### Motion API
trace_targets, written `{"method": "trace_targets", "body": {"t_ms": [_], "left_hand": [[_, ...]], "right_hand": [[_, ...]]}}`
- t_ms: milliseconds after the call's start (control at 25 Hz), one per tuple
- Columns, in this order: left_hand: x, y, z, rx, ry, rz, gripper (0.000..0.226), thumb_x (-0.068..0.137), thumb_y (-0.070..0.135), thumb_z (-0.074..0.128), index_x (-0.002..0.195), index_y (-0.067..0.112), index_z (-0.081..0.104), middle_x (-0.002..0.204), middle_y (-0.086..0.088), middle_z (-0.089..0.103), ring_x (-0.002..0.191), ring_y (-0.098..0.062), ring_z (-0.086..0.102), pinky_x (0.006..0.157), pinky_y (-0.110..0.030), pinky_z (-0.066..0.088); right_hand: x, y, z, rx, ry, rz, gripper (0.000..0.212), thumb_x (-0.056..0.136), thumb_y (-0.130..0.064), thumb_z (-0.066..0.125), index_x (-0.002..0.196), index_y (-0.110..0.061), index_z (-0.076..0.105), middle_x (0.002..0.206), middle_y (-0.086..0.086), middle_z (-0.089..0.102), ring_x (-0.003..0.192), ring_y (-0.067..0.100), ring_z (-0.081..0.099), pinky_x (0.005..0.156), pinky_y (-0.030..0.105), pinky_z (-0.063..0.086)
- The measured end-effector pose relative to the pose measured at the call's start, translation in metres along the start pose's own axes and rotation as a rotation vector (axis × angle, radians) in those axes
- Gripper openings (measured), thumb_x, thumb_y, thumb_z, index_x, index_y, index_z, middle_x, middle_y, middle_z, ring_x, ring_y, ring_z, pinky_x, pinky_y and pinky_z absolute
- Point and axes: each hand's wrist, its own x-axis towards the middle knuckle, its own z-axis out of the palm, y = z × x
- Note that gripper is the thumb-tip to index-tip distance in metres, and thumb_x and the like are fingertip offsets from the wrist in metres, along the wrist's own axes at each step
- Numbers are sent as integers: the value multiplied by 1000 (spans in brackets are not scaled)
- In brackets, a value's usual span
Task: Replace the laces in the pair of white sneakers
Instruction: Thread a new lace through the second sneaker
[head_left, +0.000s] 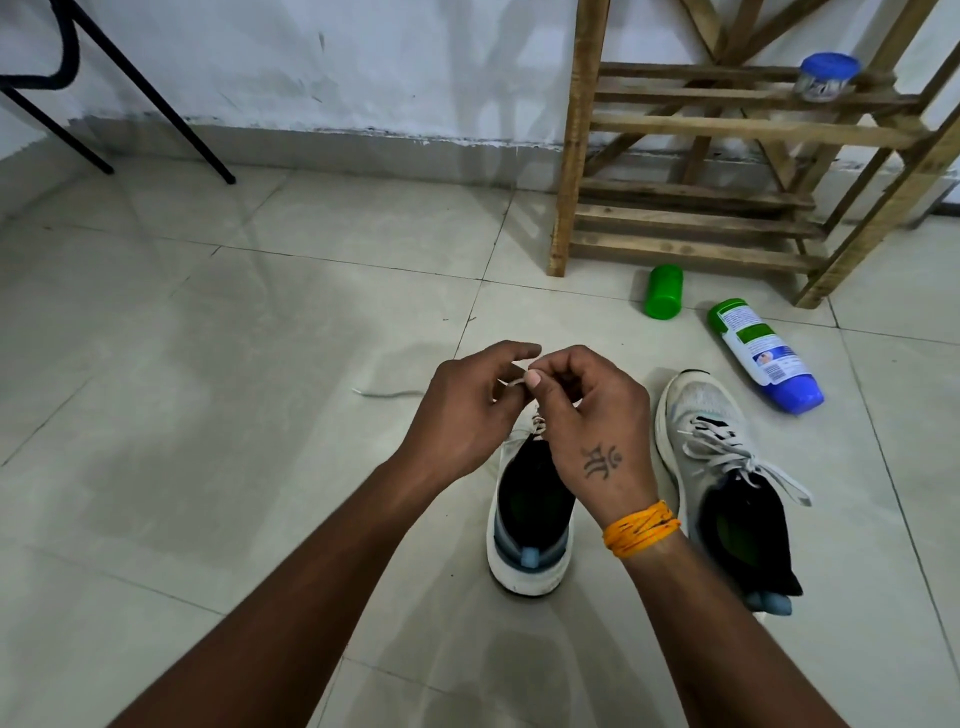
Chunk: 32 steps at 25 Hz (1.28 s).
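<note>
Taking the near sneaker (530, 525) as the landmark, a loose end of white lace (387, 393) trails on the floor tiles (208, 364) to its left and a little beyond its toe. Directly above the toe, the left hand (467, 415) and the right hand (592, 415) meet with fingers curled. Both pinch the same lace between thumb and fingertips, and it runs down from the pinch to the eyelets near the front of this shoe. Most of the tongue area is dark and bare, so the lacing looks to be at its lowest rows, though whether the lace is going in or coming out cannot be told.

Just right of the landmark stands the second sneaker (722, 467), laced with its ends hanging loose. Beyond that and further right lie a green cap (663, 291) and a lotion bottle (763, 353) on their sides, with a wooden rack (727, 171) behind them.

The next move likely calls for a fine grip on the lace tip, aimed at the next eyelet, then an even pull to level both ends.
</note>
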Motion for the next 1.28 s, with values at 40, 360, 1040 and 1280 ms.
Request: {"method": "trace_targets", "body": {"t_ms": [40, 360, 1040, 1280], "left_hand": [[-2, 0, 0, -28, 25, 10, 22, 96, 20, 67, 116, 26, 73, 90, 10, 75, 80, -8, 72, 74, -26, 57], [-2, -17, 14, -101, 154, -89, 11, 91, 11, 72, 96, 20, 76, 74, 6, 74, 67, -14, 72, 73, -35, 59], [-6, -49, 70, 568, -1, 216, 5, 84, 20, 70, 85, 18, 74, 84, -1, 61, 89, -22, 55, 59, -32, 45], [-10, -57, 78, 294, 86, 53, 3, 82, 22, 73, 79, 23, 74, 80, 9, 61, 86, -13, 56, 68, -28, 43]], "right_hand": [[0, 2, -1, -8, 4, 12, 7, 91, -13, 72, 85, -17, 72, 78, -10, 71, 74, 9, 65, 70, 27, 52], [-4, 37, -34, -133, -23, 237, 10, 88, -29, 76, 93, -25, 69, 90, -10, 70, 78, 5, 64, 76, 31, 55], [-38, 75, -16, 1, -97, 621, 28, 68, -47, 69, 90, -32, 78, 83, -12, 77, 85, 12, 74, 83, 46, 61], [-41, 76, -14, 88, -71, 638, 23, 73, -39, 69, 91, -29, 79, 85, -9, 78, 87, 15, 75, 83, 48, 62]]}}
